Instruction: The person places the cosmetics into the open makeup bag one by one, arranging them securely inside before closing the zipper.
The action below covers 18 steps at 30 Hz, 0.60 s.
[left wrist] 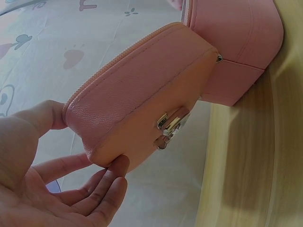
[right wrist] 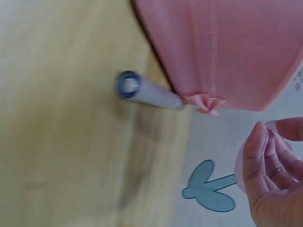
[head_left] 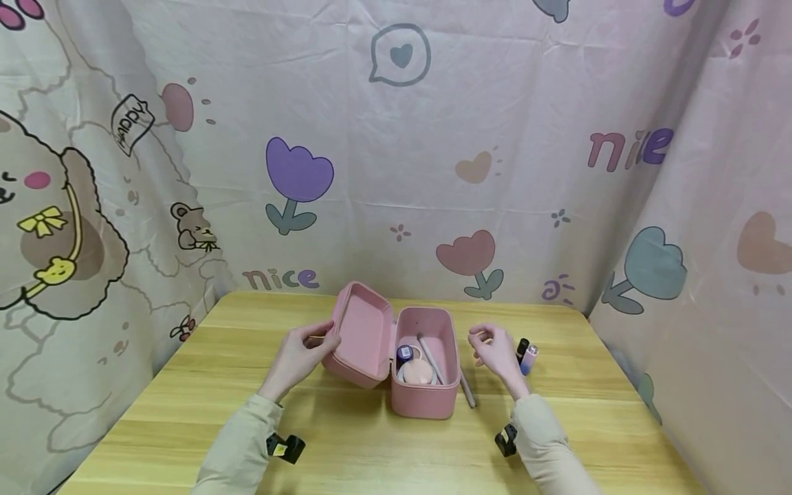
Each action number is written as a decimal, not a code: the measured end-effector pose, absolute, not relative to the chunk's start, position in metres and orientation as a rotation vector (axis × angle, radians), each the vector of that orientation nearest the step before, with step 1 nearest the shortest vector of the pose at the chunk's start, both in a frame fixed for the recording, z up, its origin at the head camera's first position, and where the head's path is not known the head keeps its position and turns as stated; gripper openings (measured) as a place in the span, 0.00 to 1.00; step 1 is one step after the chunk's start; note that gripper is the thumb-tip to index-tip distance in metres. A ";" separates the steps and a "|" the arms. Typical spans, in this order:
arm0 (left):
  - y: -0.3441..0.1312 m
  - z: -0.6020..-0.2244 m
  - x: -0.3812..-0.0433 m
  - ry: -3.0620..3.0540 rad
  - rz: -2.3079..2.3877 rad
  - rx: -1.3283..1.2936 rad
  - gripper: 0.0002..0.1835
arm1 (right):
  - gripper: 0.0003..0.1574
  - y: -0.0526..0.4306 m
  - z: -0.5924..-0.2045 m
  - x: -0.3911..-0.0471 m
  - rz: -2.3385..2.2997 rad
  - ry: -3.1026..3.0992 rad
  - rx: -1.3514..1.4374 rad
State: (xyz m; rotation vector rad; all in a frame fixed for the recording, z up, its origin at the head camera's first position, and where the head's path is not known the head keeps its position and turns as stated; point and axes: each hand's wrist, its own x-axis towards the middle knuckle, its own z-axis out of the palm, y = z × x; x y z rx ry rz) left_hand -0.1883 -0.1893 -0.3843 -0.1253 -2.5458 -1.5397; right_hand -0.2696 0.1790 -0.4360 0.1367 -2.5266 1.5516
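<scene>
A pink zip-up cosmetic case [head_left: 423, 402] stands on the table with its lid [head_left: 365, 330] swung out to the left. My left hand [head_left: 303, 354] grips the lid's far left edge, thumb on one side and fingers underneath [left wrist: 118, 163]. Inside the case lie a round peach puff [head_left: 418, 372], a dark blue-capped container [head_left: 405, 353] and a slim pale stick [head_left: 431, 359]. To the right of the case, my right hand [head_left: 497, 352] hovers with loosely bent fingers and nothing visible in its grasp. A greyish tube-like stick [head_left: 468, 389] lies along the case's right side.
Beside my right hand are a black lipstick-like tube [head_left: 522, 346] and a pink-to-blue tube [head_left: 529, 359]. A small pink bow [right wrist: 206, 102] hangs at the case's side. Patterned cloth [head_left: 383, 172] rises behind the wooden table [head_left: 346, 454] and at both sides.
</scene>
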 end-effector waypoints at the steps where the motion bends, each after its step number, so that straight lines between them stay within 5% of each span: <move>1: -0.189 -0.384 -0.188 -2.545 -1.539 -0.128 0.27 | 0.13 0.180 -0.439 -0.269 1.530 -2.552 0.130; 18: -0.189 -0.384 -0.189 -2.555 -1.533 -0.126 0.28 | 0.18 0.181 -0.464 -0.266 1.081 -3.006 0.125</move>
